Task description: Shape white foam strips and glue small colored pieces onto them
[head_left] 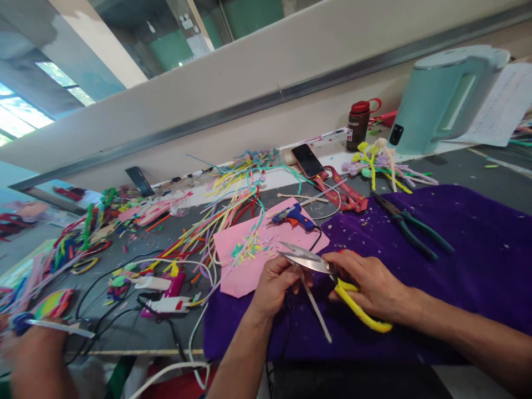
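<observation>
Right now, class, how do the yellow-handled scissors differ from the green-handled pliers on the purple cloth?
The scissors are gripped in the right hand; the pliers lie untouched on the purple cloth. The scissors have yellow handles and pale pointed blades; the pliers have dark green handles and dark jaws. The scissors' blades are parted; the pliers' jaws look closed. Both are two-handled hand tools.

kettle [444, 100] far right | bottle [358, 125] beside it | phone [307, 160] by wall | pliers [409, 224] on purple cloth [477, 244] | glue gun [294, 216] on pink sheet [241, 277]
</observation>
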`<state>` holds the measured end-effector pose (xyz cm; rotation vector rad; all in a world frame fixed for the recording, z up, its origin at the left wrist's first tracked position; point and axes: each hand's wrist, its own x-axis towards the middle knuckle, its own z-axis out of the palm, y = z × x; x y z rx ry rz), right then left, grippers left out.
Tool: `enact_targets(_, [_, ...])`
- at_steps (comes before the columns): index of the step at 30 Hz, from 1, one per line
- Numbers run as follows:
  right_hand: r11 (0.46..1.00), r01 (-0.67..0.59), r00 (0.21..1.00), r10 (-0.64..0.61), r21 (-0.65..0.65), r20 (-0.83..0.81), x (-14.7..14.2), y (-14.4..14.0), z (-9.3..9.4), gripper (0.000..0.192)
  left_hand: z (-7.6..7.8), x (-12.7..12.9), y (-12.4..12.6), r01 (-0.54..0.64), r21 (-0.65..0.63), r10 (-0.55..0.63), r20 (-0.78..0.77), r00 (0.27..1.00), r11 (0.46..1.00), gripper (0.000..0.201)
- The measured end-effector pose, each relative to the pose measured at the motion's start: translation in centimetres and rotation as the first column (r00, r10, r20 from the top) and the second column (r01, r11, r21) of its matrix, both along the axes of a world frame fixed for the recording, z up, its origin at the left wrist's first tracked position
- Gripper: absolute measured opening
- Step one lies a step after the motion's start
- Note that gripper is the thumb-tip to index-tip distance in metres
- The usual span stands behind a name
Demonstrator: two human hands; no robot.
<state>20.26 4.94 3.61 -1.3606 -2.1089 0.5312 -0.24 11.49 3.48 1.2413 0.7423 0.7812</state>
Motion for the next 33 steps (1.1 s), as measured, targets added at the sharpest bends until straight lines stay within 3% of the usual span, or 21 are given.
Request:
enact_targets(7, [0.997, 0.032, 0.999, -0.033, 0.07, 0.01, 0.19, -0.11, 0.4, 0.053, 0.15, -0.09, 0.07, -0.009, -0.008, 0.009, 0.002, 1.0, 1.0, 0.027])
enact_targets(15, [0.998, -0.006, 1.0, 0.007, 0.07, -0.006, 0.33, 0.03, 0.22, 0.053, 0.29, -0.13, -0.05, 0.012, 0.002, -0.012, -0.069, 0.998, 1.0, 0.026])
enact_targets(33, [0.998, -0.019, 1.0, 0.02, 0.057, -0.009, 0.24, -0.01, 0.12, 0.052, 0.32, -0.14, -0.19, 0.011, -0.027, -0.012, -0.045, 0.999, 1.0, 0.025])
